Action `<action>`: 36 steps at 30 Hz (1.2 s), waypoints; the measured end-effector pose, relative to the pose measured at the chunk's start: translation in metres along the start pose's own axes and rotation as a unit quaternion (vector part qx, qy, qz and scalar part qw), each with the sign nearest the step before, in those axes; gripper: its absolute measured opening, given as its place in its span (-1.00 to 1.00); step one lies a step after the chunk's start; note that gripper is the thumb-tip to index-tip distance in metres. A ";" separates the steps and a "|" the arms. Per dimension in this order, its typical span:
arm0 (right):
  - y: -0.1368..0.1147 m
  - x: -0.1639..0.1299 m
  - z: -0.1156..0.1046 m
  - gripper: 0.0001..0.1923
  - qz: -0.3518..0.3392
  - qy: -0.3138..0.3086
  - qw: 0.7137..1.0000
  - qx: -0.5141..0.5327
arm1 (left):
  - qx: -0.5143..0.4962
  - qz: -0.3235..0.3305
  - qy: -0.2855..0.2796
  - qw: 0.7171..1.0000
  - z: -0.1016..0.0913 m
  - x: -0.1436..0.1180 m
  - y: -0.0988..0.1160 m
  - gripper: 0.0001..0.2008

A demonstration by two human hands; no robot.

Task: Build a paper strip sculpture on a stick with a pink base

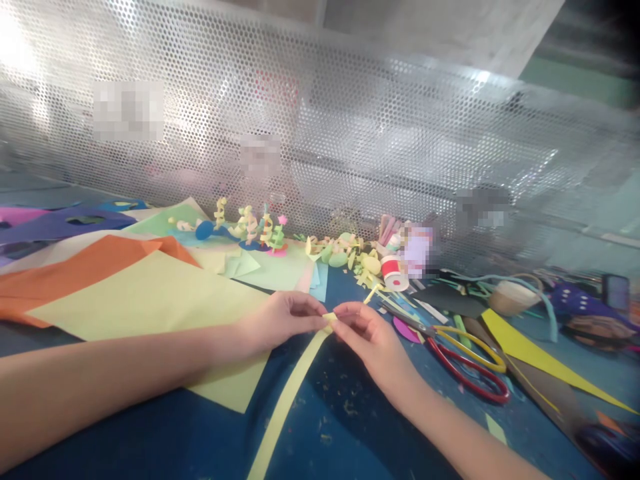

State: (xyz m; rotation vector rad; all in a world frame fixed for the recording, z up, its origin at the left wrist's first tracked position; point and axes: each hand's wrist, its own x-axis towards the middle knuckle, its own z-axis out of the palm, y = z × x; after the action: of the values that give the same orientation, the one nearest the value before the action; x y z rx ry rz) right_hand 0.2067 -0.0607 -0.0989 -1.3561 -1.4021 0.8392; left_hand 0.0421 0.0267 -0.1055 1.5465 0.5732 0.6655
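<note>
A long pale yellow paper strip point(289, 403) runs from the bottom edge of the view up to my hands, where its end is folded over. My left hand point(285, 320) pinches that end from the left, thumb and fingertips closed on it. From the other side my right hand point(369, 333) grips the same end, its fingers curled. The fingertips of both hands almost meet around the fold. Beneath my left forearm lies a large pale yellow sheet point(165, 293). Scissors point(465, 363) with one red and one yellow handle lie to the right of my right hand.
Orange sheets point(95, 270) are stacked at left. Small curled-paper figures point(260, 230) stand at the back, beside a pile of pale yellow paper pieces point(369, 263) and a red-and-white spool point(394, 273). A perforated metal panel point(345, 133) rises behind. A bright yellow piece point(540, 357) lies right.
</note>
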 end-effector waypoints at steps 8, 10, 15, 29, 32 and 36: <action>0.002 -0.002 0.004 -0.86 -0.154 0.014 0.982 -0.105 | -0.074 -0.005 0.012 0.997 0.000 0.000 -0.001 -0.80; 0.003 -0.003 0.003 -0.92 -0.173 0.025 0.977 -0.122 | -0.073 -0.007 0.005 0.997 0.000 0.000 0.000 -0.80; 0.002 -0.003 0.002 -0.93 -0.142 0.030 0.984 -0.104 | -0.067 0.004 -0.005 0.998 -0.001 0.000 -0.001 -0.82; 0.001 0.002 0.003 -0.77 -0.031 0.004 0.999 0.020 | -0.030 0.008 -0.018 0.999 -0.001 -0.001 -0.003 -0.79; -0.001 0.002 0.002 -0.79 -0.025 -0.018 1.000 0.003 | -0.010 0.015 -0.009 1.000 0.001 -0.002 -0.003 -0.83; -0.001 0.001 0.001 -0.82 -0.023 -0.027 0.999 -0.013 | 0.038 0.027 -0.027 0.999 0.003 -0.004 -0.002 -0.85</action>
State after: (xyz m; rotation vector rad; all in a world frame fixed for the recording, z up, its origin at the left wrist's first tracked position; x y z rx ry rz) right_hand 0.2056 -0.0598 -0.0983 -1.3252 -1.4855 0.8348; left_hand 0.0419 0.0221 -0.1078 1.6507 0.5219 0.6466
